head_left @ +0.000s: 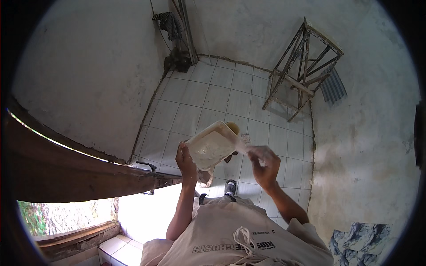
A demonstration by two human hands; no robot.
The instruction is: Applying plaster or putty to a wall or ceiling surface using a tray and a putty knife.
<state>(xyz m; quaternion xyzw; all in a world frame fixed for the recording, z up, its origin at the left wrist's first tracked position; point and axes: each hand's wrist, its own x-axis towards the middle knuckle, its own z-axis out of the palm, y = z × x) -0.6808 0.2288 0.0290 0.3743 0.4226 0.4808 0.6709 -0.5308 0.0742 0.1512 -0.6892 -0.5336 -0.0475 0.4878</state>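
Observation:
My left hand (186,161) is closed on the left edge of a white rectangular tub (205,166), held out at waist height. A wet whitish paste (212,147) coats the inside of the tub. To the right, my right hand (265,167) is closed on a pale, flat tool (243,147), smeared by motion, that reaches the tub's right rim. Its exact kind cannot be made out. Just behind the tub, a yellowish round container (232,128) stands partly hidden.
White tiles (208,93) cover the floor. A wooden scaffold stand (306,66) leans by the far right wall, a striped cloth (333,88) beside it. On the left is a brown door (88,177) with a metal handle (147,166). Poles (185,35) stand in the far corner.

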